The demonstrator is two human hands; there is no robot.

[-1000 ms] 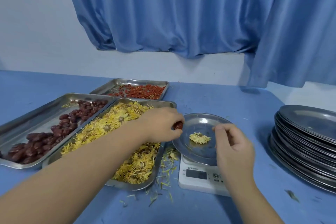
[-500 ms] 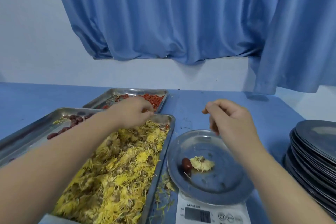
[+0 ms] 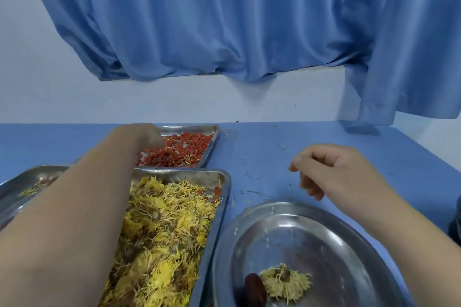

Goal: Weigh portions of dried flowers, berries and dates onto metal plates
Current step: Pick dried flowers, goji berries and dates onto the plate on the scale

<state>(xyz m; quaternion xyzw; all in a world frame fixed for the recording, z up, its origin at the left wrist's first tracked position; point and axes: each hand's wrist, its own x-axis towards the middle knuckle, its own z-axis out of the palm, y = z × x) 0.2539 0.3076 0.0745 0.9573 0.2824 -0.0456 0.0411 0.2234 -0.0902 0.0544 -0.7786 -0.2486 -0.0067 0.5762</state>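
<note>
At berry tray (image 3: 216, 132), left hand (image 3: 146, 135) fingers hidden. Right hand (image 3: 333, 173) hangs loosely curled, empty. Pinch few berries (image 3: 182, 150).

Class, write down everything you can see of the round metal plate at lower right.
The round metal plate is shiny, scuffed steel with a raised rim, lying flat, its near edge cut off by the frame. On it lie one dried yellow flower and a dark red date, side by side.
</note>
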